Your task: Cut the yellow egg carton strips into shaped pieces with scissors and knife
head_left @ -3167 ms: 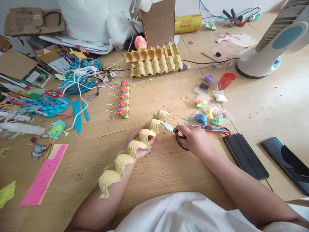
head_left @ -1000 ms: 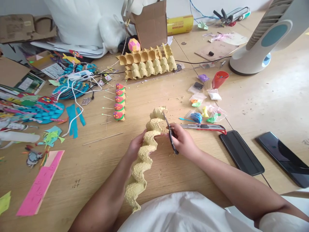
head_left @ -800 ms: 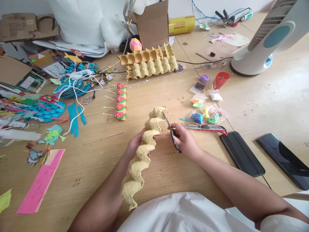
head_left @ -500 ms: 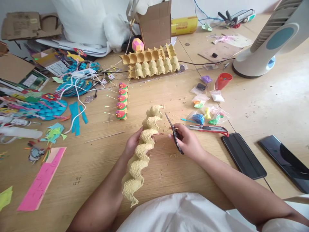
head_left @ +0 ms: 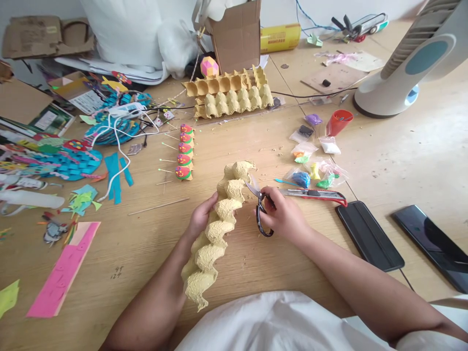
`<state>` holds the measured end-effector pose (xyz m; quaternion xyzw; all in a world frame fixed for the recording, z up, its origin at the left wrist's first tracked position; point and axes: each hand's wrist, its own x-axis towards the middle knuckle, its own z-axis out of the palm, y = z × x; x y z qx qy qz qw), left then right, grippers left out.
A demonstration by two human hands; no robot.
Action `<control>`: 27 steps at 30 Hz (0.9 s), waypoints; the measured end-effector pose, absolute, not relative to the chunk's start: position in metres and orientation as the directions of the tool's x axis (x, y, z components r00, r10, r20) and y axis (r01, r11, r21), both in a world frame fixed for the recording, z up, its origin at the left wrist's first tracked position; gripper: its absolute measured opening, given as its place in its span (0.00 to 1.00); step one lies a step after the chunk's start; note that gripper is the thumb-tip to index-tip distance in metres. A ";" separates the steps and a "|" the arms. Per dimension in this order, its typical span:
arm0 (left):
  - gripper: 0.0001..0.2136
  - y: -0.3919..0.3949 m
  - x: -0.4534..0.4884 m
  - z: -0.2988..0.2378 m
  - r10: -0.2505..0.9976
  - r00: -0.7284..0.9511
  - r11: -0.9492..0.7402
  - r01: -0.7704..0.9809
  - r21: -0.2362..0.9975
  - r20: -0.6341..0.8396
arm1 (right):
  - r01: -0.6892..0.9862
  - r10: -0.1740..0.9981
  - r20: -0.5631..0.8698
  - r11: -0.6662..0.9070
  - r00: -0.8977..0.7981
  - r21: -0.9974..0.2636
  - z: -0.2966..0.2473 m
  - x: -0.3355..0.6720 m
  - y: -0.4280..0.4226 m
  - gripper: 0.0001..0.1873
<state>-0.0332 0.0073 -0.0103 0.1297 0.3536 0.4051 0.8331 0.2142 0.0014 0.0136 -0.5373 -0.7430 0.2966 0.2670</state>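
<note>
My left hand (head_left: 200, 218) grips a long yellow strip of egg-carton cups (head_left: 215, 229) from its left side; the strip runs from near my shirt up to the table's middle. My right hand (head_left: 287, 214) is closed on black-handled scissors (head_left: 259, 208), whose blades are open at the strip's upper right edge. A thin sliver of carton sits between the blades. Crumbs of carton lie on the wooden table (head_left: 234, 258) under both hands.
A red utility knife (head_left: 314, 194) and small bags of coloured clay (head_left: 310, 170) lie right of my hand. Two phones (head_left: 367, 236) sit at the right, a fan (head_left: 409, 63) beyond. Egg trays (head_left: 228, 95), painted carton figures (head_left: 185, 152) and paper scraps (head_left: 62, 156) fill the left and back.
The carton strip has turned so its cup bottoms face up. The scissors swung from pointing away to biting the strip's upper right edge, blades open.
</note>
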 end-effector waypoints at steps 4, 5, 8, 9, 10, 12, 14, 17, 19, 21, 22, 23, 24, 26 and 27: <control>0.15 0.006 -0.032 -0.006 0.769 0.359 0.634 -0.536 0.558 -0.529 | 0.681 0.970 0.081 0.220 -0.230 -0.699 0.014 0.216 0.001 0.18; 0.16 0.006 -0.032 -0.005 0.764 0.353 0.638 -0.539 0.550 -0.541 | 0.688 0.971 0.096 0.223 -0.218 -0.691 0.014 0.217 0.002 0.18; 0.17 0.005 -0.030 -0.004 0.748 0.362 0.653 -0.552 0.519 -0.556 | 0.716 0.969 0.137 0.243 -0.204 -0.655 0.013 0.219 0.004 0.17; 0.16 0.005 -0.030 -0.005 0.752 0.368 0.650 -0.552 0.522 -0.547 | 0.727 0.968 0.144 0.250 -0.206 -0.639 0.013 0.219 0.004 0.17; 0.16 0.005 -0.030 -0.005 0.762 0.373 0.641 -0.551 0.534 -0.529 | 0.739 0.966 0.150 0.259 -0.212 -0.622 0.012 0.220 0.005 0.17; 0.15 0.005 -0.029 -0.006 0.785 0.392 0.619 -0.544 0.567 -0.480 | 0.757 0.960 0.167 0.280 -0.225 -0.590 0.011 0.221 0.006 0.16; 0.14 0.005 -0.028 -0.007 0.794 0.415 0.608 -0.542 0.580 -0.445 | 0.774 0.955 0.188 0.297 -0.231 -0.560 0.011 0.221 0.007 0.16; 0.15 0.005 -0.028 -0.007 0.797 0.435 0.603 -0.540 0.587 -0.418 | 0.797 0.948 0.210 0.315 -0.239 -0.515 0.012 0.222 0.007 0.16; 0.15 0.005 -0.029 -0.007 0.803 0.441 0.594 -0.529 0.607 -0.402 | 0.807 0.944 0.216 0.326 -0.250 -0.492 0.013 0.223 0.007 0.16; 0.15 0.005 -0.029 -0.007 0.805 0.449 0.588 -0.512 0.626 -0.388 | 0.812 0.939 0.220 0.340 -0.265 -0.474 0.014 0.223 0.008 0.16; 0.15 0.004 -0.029 -0.007 0.806 0.450 0.584 -0.506 0.635 -0.383 | 0.815 0.937 0.220 0.345 -0.271 -0.465 0.014 0.223 0.008 0.15; 0.15 0.004 -0.028 -0.006 0.809 0.449 0.579 -0.501 0.644 -0.378 | 0.818 0.935 0.221 0.350 -0.276 -0.457 0.014 0.223 0.008 0.15; 0.15 0.004 -0.028 -0.005 0.813 0.446 0.573 -0.497 0.652 -0.374 | 0.821 0.934 0.222 0.353 -0.280 -0.449 0.014 0.223 0.008 0.15; 0.15 0.003 -0.026 -0.003 0.817 0.438 0.567 -0.491 0.662 -0.375 | 0.829 0.932 0.229 0.357 -0.282 -0.431 0.015 0.223 0.009 0.15; 0.15 0.003 -0.025 -0.002 0.817 0.433 0.568 -0.490 0.662 -0.380 | 0.833 0.930 0.234 0.359 -0.283 -0.421 0.015 0.223 0.009 0.15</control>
